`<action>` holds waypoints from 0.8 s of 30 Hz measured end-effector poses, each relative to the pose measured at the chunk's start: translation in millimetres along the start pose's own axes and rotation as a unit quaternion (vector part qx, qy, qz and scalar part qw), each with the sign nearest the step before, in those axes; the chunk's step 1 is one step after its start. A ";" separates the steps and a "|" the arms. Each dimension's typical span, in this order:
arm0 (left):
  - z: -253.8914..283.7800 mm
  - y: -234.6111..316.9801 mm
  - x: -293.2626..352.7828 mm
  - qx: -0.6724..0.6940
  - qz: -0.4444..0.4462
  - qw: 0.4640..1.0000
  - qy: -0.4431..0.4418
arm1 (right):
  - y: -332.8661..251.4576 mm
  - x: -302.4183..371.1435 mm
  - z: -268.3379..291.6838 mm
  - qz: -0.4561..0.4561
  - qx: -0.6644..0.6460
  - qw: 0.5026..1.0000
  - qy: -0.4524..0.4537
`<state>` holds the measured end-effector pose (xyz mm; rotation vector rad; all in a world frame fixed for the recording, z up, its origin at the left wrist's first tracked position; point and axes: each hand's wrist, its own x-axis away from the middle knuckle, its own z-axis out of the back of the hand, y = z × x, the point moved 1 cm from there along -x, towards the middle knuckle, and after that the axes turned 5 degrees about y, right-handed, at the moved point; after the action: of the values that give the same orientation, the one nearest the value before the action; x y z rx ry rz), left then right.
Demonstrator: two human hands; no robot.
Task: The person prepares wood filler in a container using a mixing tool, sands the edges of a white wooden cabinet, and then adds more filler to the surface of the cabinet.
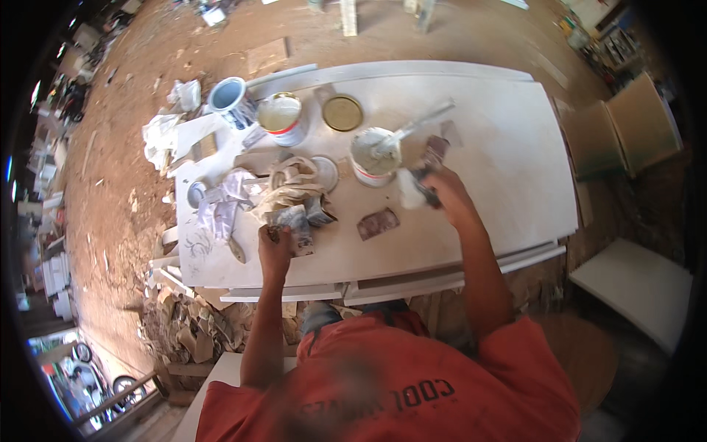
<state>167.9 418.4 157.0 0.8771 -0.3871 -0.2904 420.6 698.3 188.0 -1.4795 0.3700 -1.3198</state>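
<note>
My left hand point(275, 252) is closed at the edge of a grey flat piece point(297, 225), beside a heap of beige cloth point(293, 180). Whether that piece is a scraper blade or sandpaper I cannot tell. My right hand point(448, 193) is closed around a dark object point(425, 184), blurred, next to a whitish patch. Just beyond it lies a brown-red sandpaper piece point(436, 149). Another sandpaper piece point(378, 224) rests between the hands. A white tub point(373, 175) of pale paste, with a smeared stirring tool point(420, 120) leaning in it, stands left of my right hand.
On the white board tabletop point(501, 147) stand an open blue-rimmed can point(233, 103) and a can of pale filler point(281, 119), with a gold lid point(342, 113) nearby. White rag point(221, 210) and a brush point(202, 149) lie left. Cardboard point(626, 125) stands right; scraps point(195, 324) lie below left.
</note>
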 end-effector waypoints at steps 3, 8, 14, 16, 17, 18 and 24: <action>-11.8 -23.0 -17.8 -0.168 -0.163 0.958 0.167 | 47.4 -13.4 27.6 0.055 0.102 0.992 0.039; -41.7 71.0 -107.7 -0.051 -0.147 0.979 0.135 | 50.7 -1.0 19.0 0.184 0.321 0.904 0.215; -45.6 80.2 -216.0 0.106 0.104 0.987 -0.068 | 51.8 67.0 -5.3 0.329 0.197 0.892 0.239; -42.4 85.2 -205.2 0.106 0.014 0.994 -0.007 | 66.8 104.5 0.0 0.302 0.163 0.909 0.237; -46.9 95.3 -190.7 0.106 -0.038 0.994 0.012 | 71.4 126.1 6.4 0.269 0.142 0.923 0.234; -47.4 106.4 -171.1 0.116 -0.095 0.988 0.039 | 74.2 148.2 9.9 0.237 0.114 0.937 0.231; -22.5 136.6 25.4 0.172 -0.167 0.958 -0.158 | 65.9 224.8 -28.4 0.254 -0.102 0.951 0.144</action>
<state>212.6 506.7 257.1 1.2469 -0.5972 -0.6959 498.8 483.1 245.2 -1.2386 1.0321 -1.0939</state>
